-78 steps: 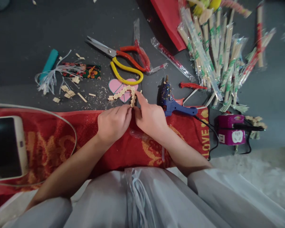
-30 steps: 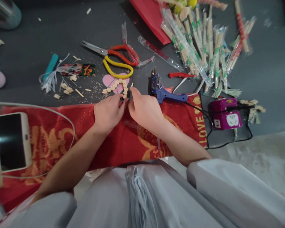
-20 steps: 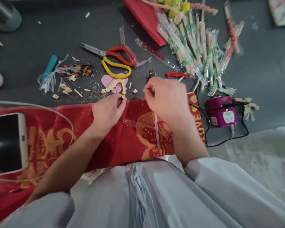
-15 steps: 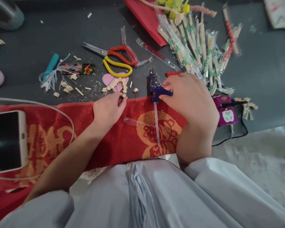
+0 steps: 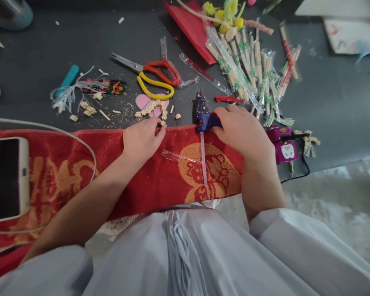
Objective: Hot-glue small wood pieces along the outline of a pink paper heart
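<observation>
My left hand (image 5: 143, 137) is closed in a pinch at the near end of a curved chain of small pale wooden pieces (image 5: 156, 107). The chain arches over a pink paper heart (image 5: 142, 101), at the edge of the towel. To the right, my right hand (image 5: 242, 129) is wrapped round the handle of a blue hot glue gun (image 5: 203, 115), its nozzle facing away from me. A translucent glue stick (image 5: 203, 160) sticks out of its rear, over the red towel (image 5: 142, 189). My right fingertips are partly hidden.
Scissors (image 5: 156, 76) with red and yellow handles lie beyond the chain. Wrapped chopsticks (image 5: 246, 61) spread at the back right. A purple socket block (image 5: 285, 144) with a black cord sits at right. A phone (image 5: 6, 179) and white cable (image 5: 58, 128) are at left.
The view has shifted slightly. My right hand has drawn back and turned a little, keeping hold of the glue gun. My left hand stays at the chain's end.
</observation>
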The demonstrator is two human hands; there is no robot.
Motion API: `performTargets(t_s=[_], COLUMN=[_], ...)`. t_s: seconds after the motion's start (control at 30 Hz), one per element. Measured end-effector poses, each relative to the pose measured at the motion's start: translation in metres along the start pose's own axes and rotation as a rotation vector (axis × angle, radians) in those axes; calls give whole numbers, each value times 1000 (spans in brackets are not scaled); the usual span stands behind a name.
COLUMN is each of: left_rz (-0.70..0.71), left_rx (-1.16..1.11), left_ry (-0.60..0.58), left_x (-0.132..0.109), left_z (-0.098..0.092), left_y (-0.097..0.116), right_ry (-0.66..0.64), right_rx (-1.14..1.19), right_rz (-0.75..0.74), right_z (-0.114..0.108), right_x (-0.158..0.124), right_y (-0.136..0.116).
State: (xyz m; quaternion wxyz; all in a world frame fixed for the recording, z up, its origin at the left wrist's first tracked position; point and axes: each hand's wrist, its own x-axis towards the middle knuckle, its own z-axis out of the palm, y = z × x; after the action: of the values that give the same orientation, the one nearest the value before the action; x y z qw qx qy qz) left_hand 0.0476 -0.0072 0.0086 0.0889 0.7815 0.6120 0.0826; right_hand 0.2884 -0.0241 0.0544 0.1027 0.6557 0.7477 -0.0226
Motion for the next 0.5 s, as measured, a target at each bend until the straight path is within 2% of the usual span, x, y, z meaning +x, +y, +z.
performTargets(t_s=[0.27,0.5], left_rz=[-19,-45], left_rx=[-42,-94], left_ry=[-37,-1], left_x=[-4,-6], left_z=[-5,-8], left_y=[-1,-5], right_ry=[89,103], right_rx=[100,249], right_rz=[-76,-188], right_z=[-1,3], right_x=[-17,-33], right_y=[12,12])
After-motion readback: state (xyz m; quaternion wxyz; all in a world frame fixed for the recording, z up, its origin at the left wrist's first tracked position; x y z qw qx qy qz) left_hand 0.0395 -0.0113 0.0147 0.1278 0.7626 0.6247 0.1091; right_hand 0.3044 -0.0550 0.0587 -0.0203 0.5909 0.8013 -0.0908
